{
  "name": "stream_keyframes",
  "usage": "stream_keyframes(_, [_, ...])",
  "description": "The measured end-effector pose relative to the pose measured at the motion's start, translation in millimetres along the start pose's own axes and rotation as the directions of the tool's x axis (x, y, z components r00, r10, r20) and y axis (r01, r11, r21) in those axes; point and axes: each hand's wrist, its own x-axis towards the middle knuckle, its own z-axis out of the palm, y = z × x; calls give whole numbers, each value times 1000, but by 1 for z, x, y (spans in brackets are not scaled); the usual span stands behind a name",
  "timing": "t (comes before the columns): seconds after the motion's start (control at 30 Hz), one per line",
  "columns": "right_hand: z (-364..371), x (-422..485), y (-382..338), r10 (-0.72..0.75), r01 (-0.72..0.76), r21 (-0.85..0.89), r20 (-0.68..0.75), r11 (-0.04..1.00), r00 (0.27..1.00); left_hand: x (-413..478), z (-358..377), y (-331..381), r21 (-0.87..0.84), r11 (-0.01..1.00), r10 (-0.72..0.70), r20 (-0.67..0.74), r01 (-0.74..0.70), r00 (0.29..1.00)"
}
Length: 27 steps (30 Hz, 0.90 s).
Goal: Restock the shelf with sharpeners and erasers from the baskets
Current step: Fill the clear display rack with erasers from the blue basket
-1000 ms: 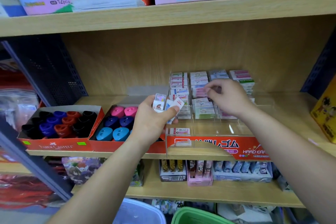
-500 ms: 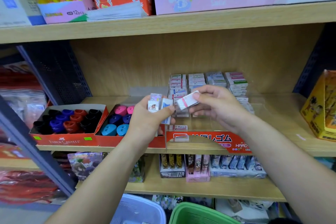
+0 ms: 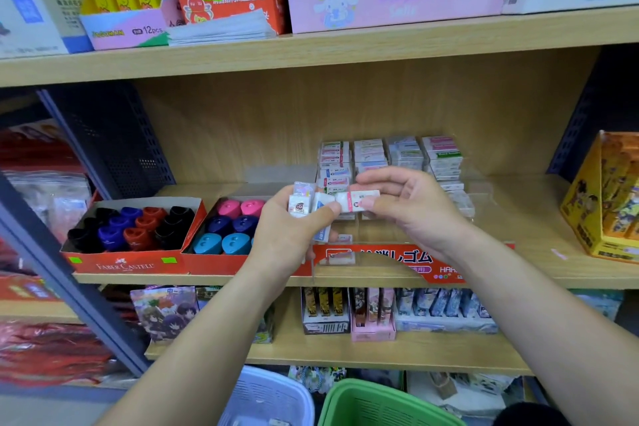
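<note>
My left hand (image 3: 294, 235) grips a small bunch of wrapped erasers (image 3: 304, 201) in front of the middle shelf. My right hand (image 3: 411, 207) pinches one white eraser with a pink band (image 3: 356, 201), held level right beside that bunch. Behind both hands stands a clear eraser display with a red front (image 3: 387, 258), its stacks of boxed erasers (image 3: 390, 152) at the back. Left of it, two red boxes hold sharpeners: a dark-coloured set (image 3: 138, 225) and pink and blue ones (image 3: 231, 225).
A white basket (image 3: 269, 394) and a green basket (image 3: 373, 405) sit low in front of me. The wooden shelf edge (image 3: 553, 277) runs across; a yellow box (image 3: 605, 197) stands at the right. Boxed goods fill the upper shelf and the shelf below.
My right hand left the eraser stacks, came back to my left hand and took one pink-banded eraser from the bunch. It now holds that eraser level beside the bunch.
</note>
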Motion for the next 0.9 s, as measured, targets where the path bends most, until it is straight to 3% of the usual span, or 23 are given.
stream_keyframes(0.2, [4, -2, 2, 18, -22, -51, -83, 998, 996, 4, -3, -5, 52, 999, 5, -45, -3, 999])
stream_keyframes(0.4, [1, -1, 5, 76, -74, -153, 5, 985, 997, 11, -9, -14, 125, 992, 0, -73, 9, 997])
stream_keyframes(0.57, [-4, 10, 12, 47, -89, -274, -157, 958, 986, 20, -28, -22, 143, 988, -37, -113, 53, 993])
stream_keyframes(0.73, [5, 37, 27, -58, -26, -634, -111, 773, 992, 24, -47, -28, 146, 986, -59, -135, 79, 989])
stream_keyframes(0.9, [26, 56, 43, -54, 3, -821, -34, 571, 998, 25, -58, -31, 156, 984, -63, -118, 82, 991])
